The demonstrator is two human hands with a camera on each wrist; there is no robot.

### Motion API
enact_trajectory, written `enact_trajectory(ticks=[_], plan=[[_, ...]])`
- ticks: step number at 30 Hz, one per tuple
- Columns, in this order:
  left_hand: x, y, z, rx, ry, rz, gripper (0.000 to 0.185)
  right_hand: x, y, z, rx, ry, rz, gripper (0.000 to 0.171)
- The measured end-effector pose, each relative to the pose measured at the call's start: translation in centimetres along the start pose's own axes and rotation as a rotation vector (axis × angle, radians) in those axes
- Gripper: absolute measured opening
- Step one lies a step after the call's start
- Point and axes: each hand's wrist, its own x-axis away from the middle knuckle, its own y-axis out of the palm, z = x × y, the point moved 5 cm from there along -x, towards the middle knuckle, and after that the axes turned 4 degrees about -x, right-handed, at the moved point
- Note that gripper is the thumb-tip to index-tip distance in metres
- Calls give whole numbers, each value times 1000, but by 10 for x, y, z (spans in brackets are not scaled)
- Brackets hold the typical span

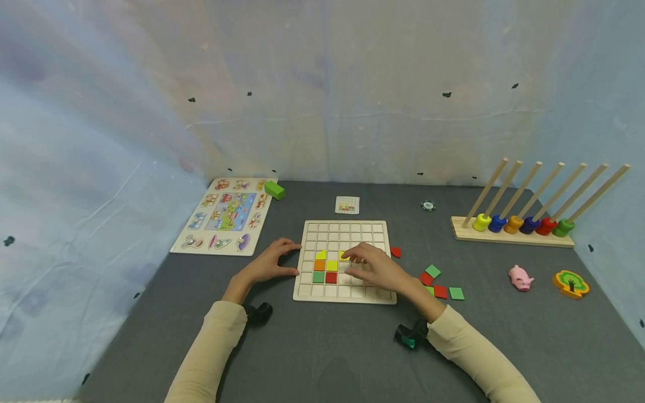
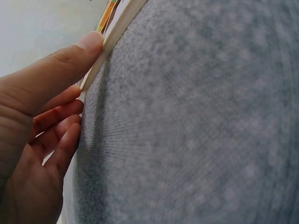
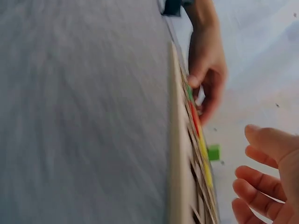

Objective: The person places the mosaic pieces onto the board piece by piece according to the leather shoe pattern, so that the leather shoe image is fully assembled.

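Left grip is released and relaxed, its thumb and fingers touching the left edge of the wooden grid board. Farthest left, a picture puzzle lies on the dark surface, a green block at its far right corner. The grid board comes next, with a small patterned card beyond it. On its left half, a yellow piece, an orange tile and a green tile form a column; a yellow tile and a red tile sit just right of it. Right grip hovers over the board, fingers loosely bent, beside another yellow piece — seemingly holding nothing, though the fingers partly hide that spot. Just beyond the board's right edge lies a red piece; then come a round chip, loose green and red tiles, a peg stand with coloured rings, a pink pig and a toy tree.
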Motion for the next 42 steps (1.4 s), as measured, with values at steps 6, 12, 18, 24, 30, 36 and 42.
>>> enact_trajectory(ticks=[6,12,18,24,30,36,42], plan=[[0,0,0,4,-2,1,67,18,-31,10,-2,22,39,29],[0,-1,1,3,8,5,67,39,-55,19,18,85,55,27],[0,-1,1,-10,9,6,67,59,-71,28,56,103,74,26],[0,-2,2,-8,5,3,68,75,-83,33,65,134,54,26],[0,-1,2,-9,5,1,67,89,-91,38,68,178,-13,30],[0,-1,3,0,0,-2,67,100,-95,44,95,247,-125,33],[0,-2,2,3,-8,0,67,105,-92,44,120,216,-200,36]])
